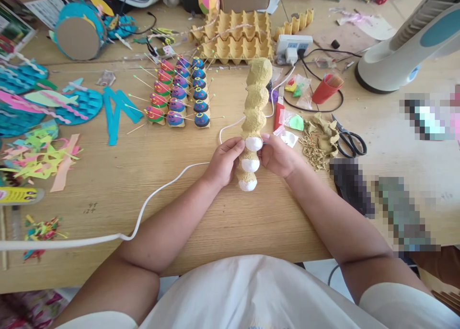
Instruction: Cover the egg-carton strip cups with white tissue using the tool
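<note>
Here, both hands, left [227,160] and right [278,155], pinch the bumpy yellow egg-carton strip with white-coated cups [254,120]; right of this strip, a red cup [327,88] contains thin sticks, their lower ends hidden.

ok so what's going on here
Both hands, left and right, hold an egg-carton strip between them over the wooden table. The three bumps nearest the person are capped in white; the farther ones are bare. Three painted bump strips stand to the left, and open scissors lie to the right.
</note>
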